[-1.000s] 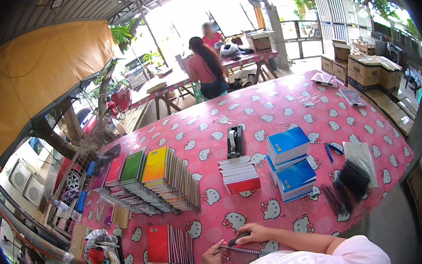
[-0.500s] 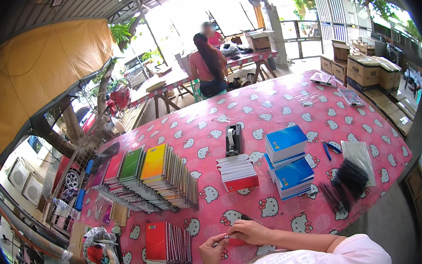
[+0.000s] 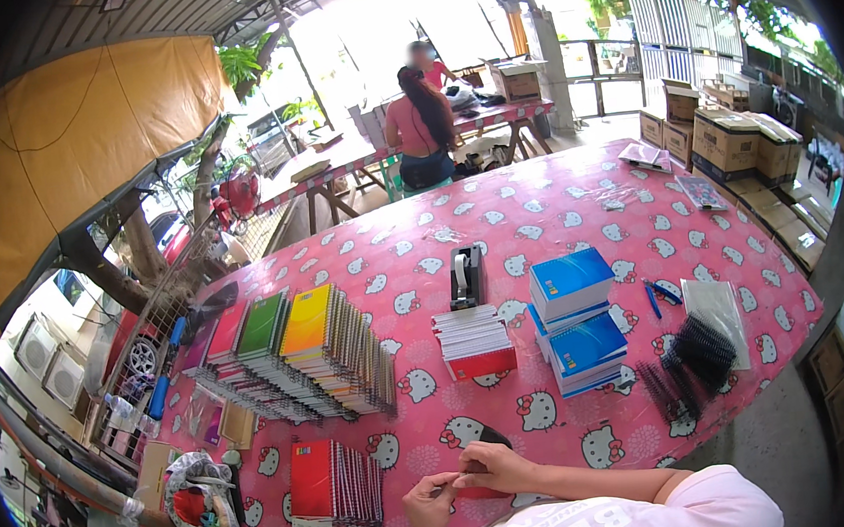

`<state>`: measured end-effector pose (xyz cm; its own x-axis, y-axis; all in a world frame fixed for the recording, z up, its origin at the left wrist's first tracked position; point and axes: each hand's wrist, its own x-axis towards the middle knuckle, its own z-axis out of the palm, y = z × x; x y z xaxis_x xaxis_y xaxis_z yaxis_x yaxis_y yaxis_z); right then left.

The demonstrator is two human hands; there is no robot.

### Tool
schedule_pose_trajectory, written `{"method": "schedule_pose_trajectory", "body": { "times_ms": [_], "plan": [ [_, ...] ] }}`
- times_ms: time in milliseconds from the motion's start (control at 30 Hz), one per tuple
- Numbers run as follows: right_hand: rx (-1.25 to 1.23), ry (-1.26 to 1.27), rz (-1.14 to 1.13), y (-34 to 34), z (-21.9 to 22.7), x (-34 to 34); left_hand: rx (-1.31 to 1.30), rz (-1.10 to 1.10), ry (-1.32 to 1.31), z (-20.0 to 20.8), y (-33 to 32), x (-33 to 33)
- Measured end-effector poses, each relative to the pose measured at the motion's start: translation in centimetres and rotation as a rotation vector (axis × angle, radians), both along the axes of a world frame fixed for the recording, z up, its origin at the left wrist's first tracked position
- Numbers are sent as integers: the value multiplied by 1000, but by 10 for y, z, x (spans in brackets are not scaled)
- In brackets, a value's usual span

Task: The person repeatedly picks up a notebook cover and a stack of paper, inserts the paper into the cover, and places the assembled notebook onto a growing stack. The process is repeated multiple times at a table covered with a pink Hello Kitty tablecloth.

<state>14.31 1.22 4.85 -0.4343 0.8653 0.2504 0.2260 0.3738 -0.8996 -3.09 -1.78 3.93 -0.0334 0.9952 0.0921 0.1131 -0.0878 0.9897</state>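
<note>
At the near edge of the table my left hand and my right hand meet, fingertips pinched close together. What they pinch is too small and covered to make out. Under them shows part of a red notebook, mostly hidden by the hands. A dark piece sticks out beyond my right hand. Left of my hands stands a stack of red spiral notebooks. Ahead lies a stack of unbound red-covered pads, with blue-covered pads to its right.
Tall rows of spiral notebooks stand left. A tape dispenser sits mid-table. At right lie blue-handled pliers, black binding coils and a clear plastic sheet. A cloth-filled bag stands near left. Two people work at a back table.
My hands have shifted slightly, and the right hand's fingers now point lower. More of the dark piece shows beyond it. The nearer person at the back table has leaned a little to the right.
</note>
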Motion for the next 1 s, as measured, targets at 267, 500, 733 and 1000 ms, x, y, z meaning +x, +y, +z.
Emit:
{"method": "schedule_pose_trajectory", "body": {
  "times_ms": [267,500,733,1000],
  "plan": [
    [198,74,-103,-1,-20,-5,-27,114,273,14,0,10],
    [278,41,-66,15,-9,-15,93,175,465,17,-8,-7],
    [-28,-52,-304,58,7,53,344,618,-78,97,-23,-95],
    [18,-227,29,38,-18,33,717,1040,11,124,-28,-177]
  ]
}}
